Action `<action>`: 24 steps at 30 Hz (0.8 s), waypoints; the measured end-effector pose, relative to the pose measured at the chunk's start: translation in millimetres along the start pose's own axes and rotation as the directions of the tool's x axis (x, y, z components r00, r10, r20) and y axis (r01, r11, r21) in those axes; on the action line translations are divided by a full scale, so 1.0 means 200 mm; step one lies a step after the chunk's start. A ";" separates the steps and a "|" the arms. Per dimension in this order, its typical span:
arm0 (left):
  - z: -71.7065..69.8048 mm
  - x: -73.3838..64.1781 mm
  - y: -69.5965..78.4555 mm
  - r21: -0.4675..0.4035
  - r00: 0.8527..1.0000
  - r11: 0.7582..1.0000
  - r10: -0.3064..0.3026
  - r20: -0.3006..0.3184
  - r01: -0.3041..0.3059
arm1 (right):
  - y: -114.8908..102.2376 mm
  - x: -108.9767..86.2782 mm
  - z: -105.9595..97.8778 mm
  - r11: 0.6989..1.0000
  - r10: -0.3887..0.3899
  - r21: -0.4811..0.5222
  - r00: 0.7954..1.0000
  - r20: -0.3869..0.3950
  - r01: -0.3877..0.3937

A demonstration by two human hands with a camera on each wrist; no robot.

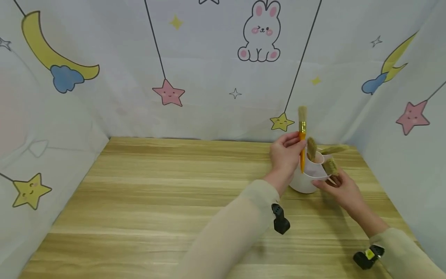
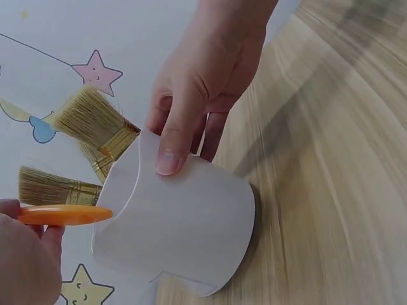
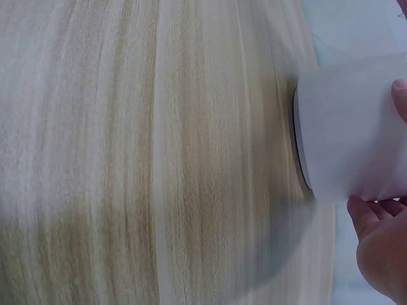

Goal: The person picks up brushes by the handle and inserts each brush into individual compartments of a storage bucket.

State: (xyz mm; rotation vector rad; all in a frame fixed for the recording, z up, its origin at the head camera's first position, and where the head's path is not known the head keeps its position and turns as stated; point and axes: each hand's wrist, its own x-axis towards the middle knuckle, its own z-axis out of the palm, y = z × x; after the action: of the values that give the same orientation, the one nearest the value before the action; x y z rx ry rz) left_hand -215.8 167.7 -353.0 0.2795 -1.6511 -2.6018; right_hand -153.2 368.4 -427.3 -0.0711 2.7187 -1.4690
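Note:
My left hand (image 1: pixel 285 155) pinches a paintbrush (image 1: pixel 302 133) by its orange handle, pale bristles pointing up and the handle's tip down. That tip overlaps the near rim of a white brush holder (image 1: pixel 304 183), a tub with a curved rim and an inner round compartment. My right hand (image 1: pixel 345 192) grips the holder's right side, its thumb on the outer wall in the left wrist view. Several other paintbrushes stick out of the holder, including a wide one (image 2: pixel 95 124) and a narrower one (image 2: pixel 54 189); their handles are hidden inside.
The holder stands on a wood-grain table (image 1: pixel 156 201), near its back right corner. White cloth (image 1: pixel 216 116) printed with stars, moons and a rabbit hangs behind the table and along both sides. Black wrist cameras (image 1: pixel 280 220) are strapped at both sleeves.

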 end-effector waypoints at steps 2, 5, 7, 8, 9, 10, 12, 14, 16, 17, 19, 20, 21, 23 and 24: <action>0.01 0.00 0.00 -0.003 1.000 1.000 0.005 -0.004 -0.005 | -0.01 0.00 0.00 1.000 0.003 -0.002 1.000 0.001 -0.003; 0.03 0.01 0.00 -0.018 1.000 1.000 0.006 -0.003 -0.006 | -0.01 -0.01 -0.01 1.000 0.000 -0.004 1.000 -0.003 0.000; 0.04 0.01 -0.01 -0.028 1.000 1.000 0.002 -0.008 -0.002 | -0.02 -0.01 -0.01 1.000 -0.001 -0.005 1.000 -0.004 0.001; 0.05 0.01 -0.01 -0.038 1.000 0.999 0.001 -0.010 -0.002 | -0.02 -0.01 -0.01 1.000 -0.001 -0.006 1.000 -0.006 0.001; 0.05 0.01 -0.02 -0.051 1.000 0.999 0.002 -0.009 -0.003 | -0.02 -0.01 -0.01 1.000 -0.006 -0.003 1.000 -0.007 0.006; 0.06 0.01 -0.02 -0.059 1.000 0.998 0.002 -0.009 -0.002 | -0.02 -0.01 -0.01 1.000 -0.008 -0.001 1.000 -0.007 0.008; 0.07 0.01 -0.03 -0.070 1.000 0.998 0.000 -0.008 0.000 | -0.02 -0.01 -0.01 1.000 -0.014 0.005 1.000 -0.007 0.014; 0.08 0.01 -0.04 -0.071 1.000 0.997 -0.003 0.000 0.003 | -0.01 0.00 -0.01 1.000 -0.018 0.012 1.000 -0.008 0.019; 0.08 0.00 -0.05 -0.062 1.000 0.998 -0.005 0.004 0.005 | -0.01 0.00 -0.01 1.000 -0.019 0.017 1.000 -0.007 0.019; 0.08 -0.01 -0.05 -0.056 1.000 0.998 -0.006 0.006 0.006 | -0.01 0.00 -0.01 1.000 -0.017 0.020 1.000 -0.006 0.017; 0.08 -0.01 -0.06 -0.044 1.000 0.999 -0.007 0.013 0.007 | -0.01 0.00 -0.01 1.000 -0.014 0.023 1.000 -0.007 0.015; 0.07 -0.01 -0.06 -0.041 1.000 0.999 -0.006 0.015 0.006 | -0.01 0.00 -0.01 1.000 -0.012 0.022 1.000 -0.005 0.012; 0.07 -0.01 -0.07 -0.040 1.000 0.999 -0.003 0.017 0.004 | -0.01 0.00 -0.01 1.000 -0.012 0.023 1.000 -0.006 0.012; 0.07 -0.01 -0.08 -0.045 1.000 0.999 0.005 0.024 -0.004 | -0.01 0.01 0.00 1.000 -0.011 0.025 1.000 -0.003 0.011; 0.06 -0.01 -0.08 -0.046 1.000 0.999 0.011 0.028 -0.010 | -0.01 0.01 0.00 1.000 -0.012 0.026 1.000 -0.001 0.012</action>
State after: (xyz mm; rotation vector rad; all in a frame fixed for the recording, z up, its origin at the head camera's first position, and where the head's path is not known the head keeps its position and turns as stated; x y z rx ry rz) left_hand -215.0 186.1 -362.6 0.2331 -1.5947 -2.6437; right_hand -154.6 367.9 -426.0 -0.0856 2.7033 -1.5078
